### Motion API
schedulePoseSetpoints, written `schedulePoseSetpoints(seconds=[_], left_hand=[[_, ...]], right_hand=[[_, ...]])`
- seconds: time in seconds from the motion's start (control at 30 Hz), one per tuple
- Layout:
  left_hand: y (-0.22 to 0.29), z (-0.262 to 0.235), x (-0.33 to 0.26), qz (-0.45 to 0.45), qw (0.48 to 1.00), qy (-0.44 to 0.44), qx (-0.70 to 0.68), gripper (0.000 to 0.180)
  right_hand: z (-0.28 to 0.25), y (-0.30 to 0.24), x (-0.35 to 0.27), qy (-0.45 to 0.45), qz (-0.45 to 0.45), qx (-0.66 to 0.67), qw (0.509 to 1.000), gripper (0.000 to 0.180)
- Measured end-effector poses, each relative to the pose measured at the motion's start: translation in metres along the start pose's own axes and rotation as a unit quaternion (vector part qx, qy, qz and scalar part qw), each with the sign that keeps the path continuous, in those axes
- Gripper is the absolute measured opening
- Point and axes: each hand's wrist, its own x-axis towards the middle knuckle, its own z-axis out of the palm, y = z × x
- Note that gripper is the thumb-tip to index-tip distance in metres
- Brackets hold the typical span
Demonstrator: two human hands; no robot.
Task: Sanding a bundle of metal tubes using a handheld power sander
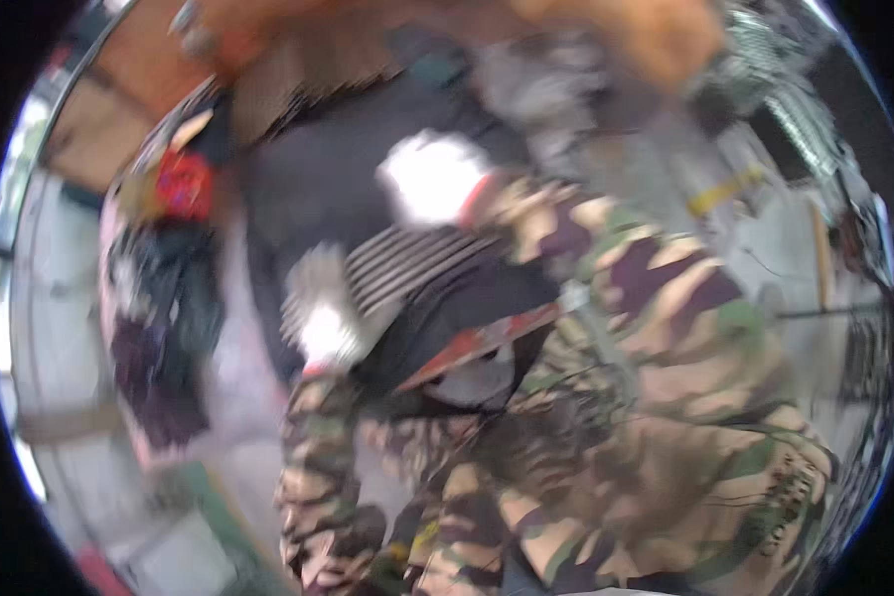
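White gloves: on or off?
On. White gloves cover the left hand and right hand, red cuff edges showing beside the camouflage sleeves.

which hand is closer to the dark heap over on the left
Left. The left hand is just right of the dark heap; the right hand is farther right and higher in the picture.

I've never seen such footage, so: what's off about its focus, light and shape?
In the head view, blur softens nearly everything, glare bleaches the gloved right hand and part of the left hand, and fisheye distortion bends outer edges.
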Motion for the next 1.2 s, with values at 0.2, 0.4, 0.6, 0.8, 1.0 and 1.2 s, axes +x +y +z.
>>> schedulePoseSetpoints(seconds=[0.2, 0.4, 0.6, 0.8, 1.0, 1.2], left_hand=[[0.041, -0.033, 0.032, -0.037, 0.998, -0.016, 0.047, 0.103], [0.030, -0.036, 0.023, -0.044, 0.997, -0.052, 0.042, 0.107], [0.023, -0.024, 0.023, -0.019, 0.999, -0.025, 0.029, 0.098], [0.009, -0.015, 0.005, -0.089, 0.988, 0.054, 0.118, 0.068], [0.007, -0.006, -0.001, -0.069, 0.991, 0.049, 0.106, 0.067], [0.010, -0.019, 0.012, -0.090, 0.992, 0.010, 0.090, 0.063]], right_hand=[[-0.085, 0.054, -0.061, 0.000, -0.250, 0.035, 0.968, 0.028], [-0.086, 0.033, -0.057, -0.008, -0.230, 0.009, 0.973, 0.030], [-0.077, 0.041, -0.037, 0.057, -0.214, -0.018, 0.975, 0.032], [-0.087, 0.014, -0.067, -0.014, -0.286, 0.018, 0.958, 0.030], [-0.086, -0.021, -0.036, -0.059, -0.218, 0.006, 0.974, 0.035], [-0.086, -0.017, -0.057, -0.033, -0.272, -0.007, 0.962, 0.035]])
